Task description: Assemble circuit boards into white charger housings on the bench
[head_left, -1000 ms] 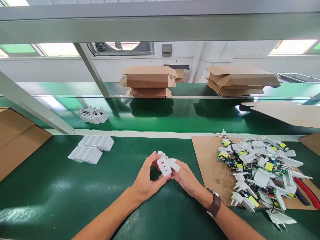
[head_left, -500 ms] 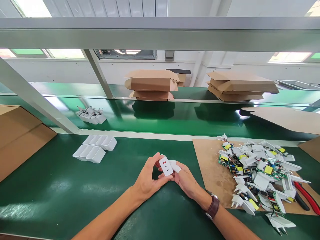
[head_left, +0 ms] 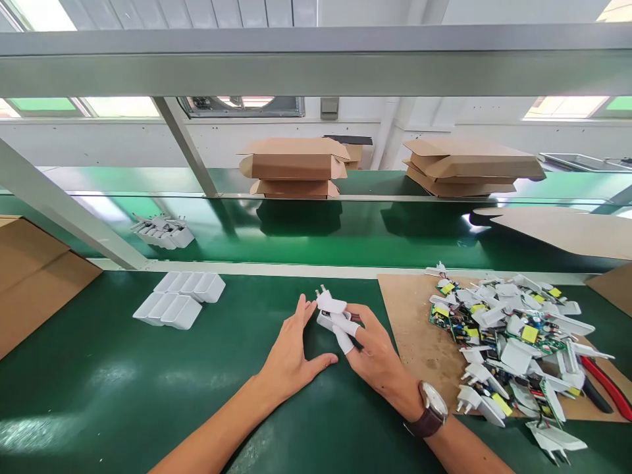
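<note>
My right hand (head_left: 378,352), with white covers on two fingers and a watch at the wrist, grips a white plug charger (head_left: 330,304). The charger's prongs point up and away, and its housing appears partly open, with dark parts showing. Beside it, my left hand (head_left: 291,349) is open, thumb apart and fingers stretched; its fingertips are close to the charger, and whether they touch I cannot tell. Several white charger housings (head_left: 180,311) stand in two rows on the green table (head_left: 222,375), left of my hands.
On the right, a brown cardboard sheet (head_left: 419,375) bears a heap of charger parts and circuit boards (head_left: 513,342), with red-handled pliers (head_left: 607,388) at its edge. Behind runs a green belt (head_left: 296,240) carrying a group of chargers (head_left: 164,232). Folded cartons (head_left: 296,164) lie beyond.
The charger has been turned from its port face to show its prongs, and is now in my right hand alone. My left hand has let go and opened.
</note>
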`<action>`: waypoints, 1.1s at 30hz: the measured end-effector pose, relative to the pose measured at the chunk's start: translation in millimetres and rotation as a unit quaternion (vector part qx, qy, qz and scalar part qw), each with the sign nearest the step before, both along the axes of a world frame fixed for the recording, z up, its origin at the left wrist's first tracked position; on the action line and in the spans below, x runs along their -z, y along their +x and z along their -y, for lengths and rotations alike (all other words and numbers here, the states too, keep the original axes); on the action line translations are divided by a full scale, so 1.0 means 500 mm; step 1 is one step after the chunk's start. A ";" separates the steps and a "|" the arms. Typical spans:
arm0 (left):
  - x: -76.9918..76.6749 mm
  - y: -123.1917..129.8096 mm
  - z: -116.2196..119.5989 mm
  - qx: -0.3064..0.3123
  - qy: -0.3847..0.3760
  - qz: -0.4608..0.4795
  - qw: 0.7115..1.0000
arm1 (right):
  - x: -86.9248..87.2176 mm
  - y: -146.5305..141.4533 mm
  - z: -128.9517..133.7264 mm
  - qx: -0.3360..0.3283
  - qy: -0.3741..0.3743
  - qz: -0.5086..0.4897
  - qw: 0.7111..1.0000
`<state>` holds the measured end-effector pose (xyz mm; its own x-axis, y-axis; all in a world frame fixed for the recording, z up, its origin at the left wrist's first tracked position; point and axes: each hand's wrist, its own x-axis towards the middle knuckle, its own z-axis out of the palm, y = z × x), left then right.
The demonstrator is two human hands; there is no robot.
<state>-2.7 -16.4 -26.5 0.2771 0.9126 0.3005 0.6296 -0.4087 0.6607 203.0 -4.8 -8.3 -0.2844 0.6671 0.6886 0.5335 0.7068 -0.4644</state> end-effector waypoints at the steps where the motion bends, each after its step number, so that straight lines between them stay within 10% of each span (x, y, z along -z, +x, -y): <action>1: 0.000 0.000 0.000 -0.008 -0.007 0.004 1.000 | -0.002 0.000 -0.001 -0.003 -0.003 0.000 1.000; 8: 0.011 0.015 0.002 -0.026 0.006 0.028 0.999 | 0.013 -0.017 -0.009 -0.045 -0.214 -0.114 0.969; 13: 0.002 0.023 0.006 -0.026 0.190 0.096 0.977 | -0.001 -0.038 0.005 -0.115 -0.529 -0.348 0.765; 17: -0.008 0.021 0.008 -0.017 0.226 0.093 0.969 | -0.012 -0.048 0.015 -0.144 -0.573 -0.380 0.712; 22: -0.017 0.014 0.005 -0.030 0.242 0.059 0.968 | -0.017 -0.049 0.014 -0.103 -0.499 -0.346 0.788; 28: -0.022 0.002 -0.045 -0.027 0.120 0.025 0.992 | -0.025 -0.037 0.035 -0.065 -0.110 -0.149 0.981; 33: -0.018 0.049 -0.142 -0.003 0.004 0.076 0.997 | -0.009 -0.040 0.049 -0.123 0.088 0.058 0.987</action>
